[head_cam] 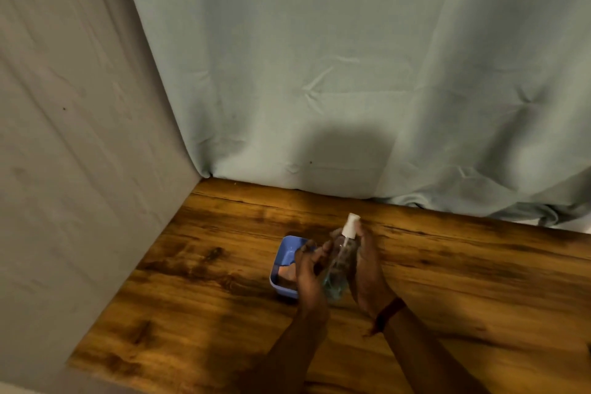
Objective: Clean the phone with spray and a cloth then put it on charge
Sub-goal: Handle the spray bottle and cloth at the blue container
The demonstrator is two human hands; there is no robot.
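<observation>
**A:** Where is the spray right now?

**B:** Low in the frame, just right of centre. The spray bottle point(339, 261) stands tilted between both hands point(339, 269) above the desk point(204, 291). The right hand point(367, 272) cups its right side with the fingers curled towards the neck; the left hand point(308, 269) closes in on its left side. Whether the left is truly gripping or only steadying, I cannot tell.

**B:** The phone and cloth I cannot make out for sure. Something pinkish lies in the blue tray point(283, 269) just left of the hands, partly hidden by the left hand.

**A:** How would the bottle handle?

**B:** I judge it light and stiff: clear, thin plastic, a slim cylinder with some liquid low down and a white pump cap point(351, 224) on top. Smooth walls like that could be slippery, more so if wet. Best held round the middle of the body, with one finger free for the cap; the narrow neck looks like the weak spot.

**A:** And the surroundings?

**B:** The desk is glossy wood grain, dark streaks on amber, hard and flat. The tray is matt plastic with rounded corners. Behind, filling the upper frame, hangs a soft, creased pale green cloth backdrop point(351, 57), with a greyer sheet point(64, 137) at left.
</observation>
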